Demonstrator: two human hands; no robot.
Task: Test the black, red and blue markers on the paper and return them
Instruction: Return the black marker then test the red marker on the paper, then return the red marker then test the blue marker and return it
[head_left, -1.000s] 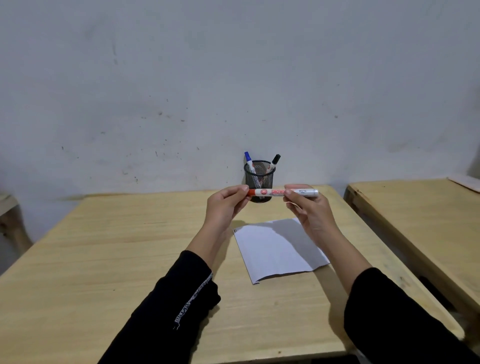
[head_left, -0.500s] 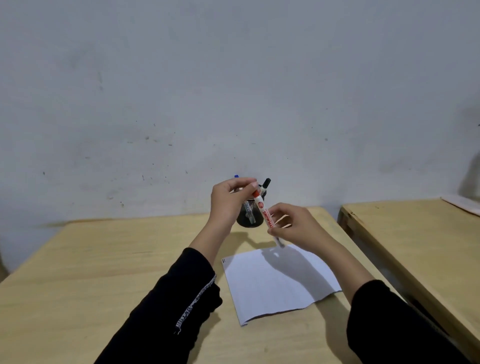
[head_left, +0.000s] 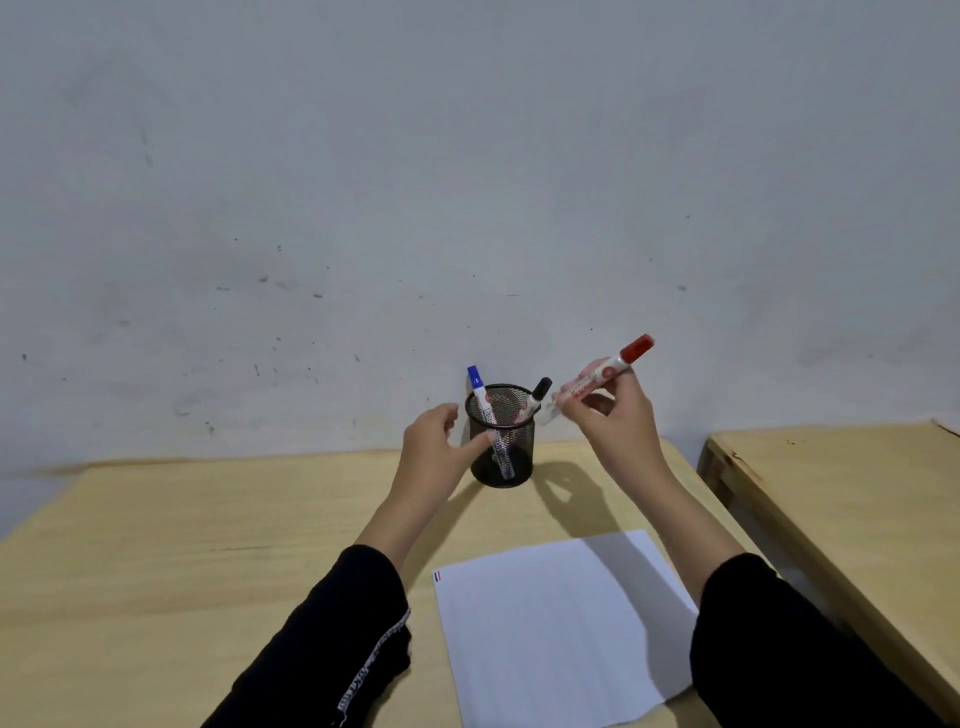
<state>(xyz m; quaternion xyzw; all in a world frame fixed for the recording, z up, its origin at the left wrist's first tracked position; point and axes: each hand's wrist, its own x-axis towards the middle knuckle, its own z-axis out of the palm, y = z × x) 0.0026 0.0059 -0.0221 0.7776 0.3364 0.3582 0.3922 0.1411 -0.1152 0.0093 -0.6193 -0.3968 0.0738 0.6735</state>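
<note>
My right hand (head_left: 613, 421) grips the red marker (head_left: 605, 374), capped, red cap pointing up and right, its lower end just right of the black mesh pen cup (head_left: 503, 441). Inside the cup stand the blue marker (head_left: 485, 415) and the black marker (head_left: 537, 395). My left hand (head_left: 434, 447) holds nothing and its fingers touch the cup's left side. The white paper (head_left: 561, 634) lies on the wooden table (head_left: 208, 545) in front of me, with small red and dark marks at its top left corner.
A second wooden table (head_left: 841, 499) stands to the right across a narrow gap. A grey scuffed wall (head_left: 467, 182) rises directly behind the cup. My black sleeves cover the near table edge.
My left hand let go of the red marker and moved to the cup's side. My right hand swung the marker cap-up and lifted it beside the cup. The view tilted down.
</note>
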